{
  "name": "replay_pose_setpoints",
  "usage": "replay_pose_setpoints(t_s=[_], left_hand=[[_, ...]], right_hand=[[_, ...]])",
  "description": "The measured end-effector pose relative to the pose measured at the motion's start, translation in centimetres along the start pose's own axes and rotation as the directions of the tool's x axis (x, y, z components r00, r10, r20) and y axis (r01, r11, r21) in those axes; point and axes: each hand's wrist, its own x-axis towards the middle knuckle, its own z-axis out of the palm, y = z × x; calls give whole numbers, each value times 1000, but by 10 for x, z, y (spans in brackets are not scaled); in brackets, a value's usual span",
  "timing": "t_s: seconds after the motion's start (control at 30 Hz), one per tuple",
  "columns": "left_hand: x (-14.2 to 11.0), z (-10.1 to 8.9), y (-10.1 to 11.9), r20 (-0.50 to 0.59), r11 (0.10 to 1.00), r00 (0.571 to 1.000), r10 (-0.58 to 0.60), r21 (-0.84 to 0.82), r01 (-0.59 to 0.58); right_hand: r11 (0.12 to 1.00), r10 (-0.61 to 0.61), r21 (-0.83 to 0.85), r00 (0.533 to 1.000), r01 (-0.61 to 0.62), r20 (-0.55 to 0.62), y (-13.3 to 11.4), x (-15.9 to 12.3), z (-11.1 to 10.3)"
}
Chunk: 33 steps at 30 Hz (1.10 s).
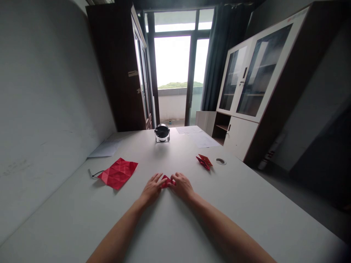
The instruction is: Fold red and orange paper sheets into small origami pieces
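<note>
A small piece of folded red paper [165,181] lies on the white table between my two hands. My left hand [151,189] rests at its left side with fingers stretched out and apart, the thumb touching the paper. With curled fingers, my right hand [183,187] grips the right part of the paper and covers some of it. A larger creased red sheet [118,173] is spread out to the left, clear of both hands. Beyond my right hand lie folded red paper pieces [203,163], one of them more orange.
A round black-and-silver device on a stand [162,133] is at the table's far end. White papers [204,139] lie back right, more sheets [103,149] back left. A cable [94,174] pokes out beside the red sheet. A round grommet [221,161] sits near the right edge.
</note>
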Motion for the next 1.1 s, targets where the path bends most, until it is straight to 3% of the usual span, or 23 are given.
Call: replay_pose_setpoints(t_s=[0.3,0.7,0.97,1.1], left_hand=[[-2,-2,3,31,1000,999,13,-8,-12],[-5,-16,13,-9,995,1000,-19,-95,18],[-6,-13,12,0,998,999,-35,-60,35],[-5,-13,13,8,998,999,-41,-43,41]], right_hand=[[1000,-8,2,999,8,-39,2,-1,1],[975,203,-89,979,-205,-28,17,3,-9],[997,54,-50,999,-54,-7,-1,0,-4],[992,96,-76,995,-96,-12,5,1,-2]])
